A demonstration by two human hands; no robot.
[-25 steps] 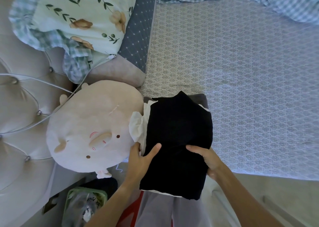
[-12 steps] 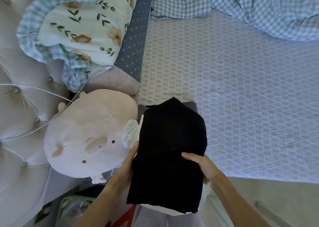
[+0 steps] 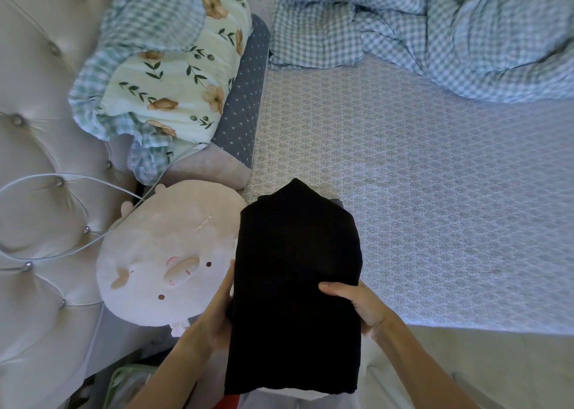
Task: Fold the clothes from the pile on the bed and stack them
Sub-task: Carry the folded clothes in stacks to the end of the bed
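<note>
Hands meet on a folded black garment (image 3: 295, 284) at six o'clock in the head view: the left hand (image 3: 219, 318) cups its left edge, fingers hidden behind the cloth, and the right hand (image 3: 362, 304) pinches its right edge, thumb on top. The garment's far end lies over the bed (image 3: 435, 206), beside a pink plush pillow (image 3: 167, 259) at eight o'clock.

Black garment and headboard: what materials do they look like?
Black garment: soft, matte fabric, probably a knit; faint ribbed texture, no sheen, limp at its edges. Headboard: cream leather or faux leather, cannot tell which; smooth, slightly glossy, button-tufted with creases.
</note>
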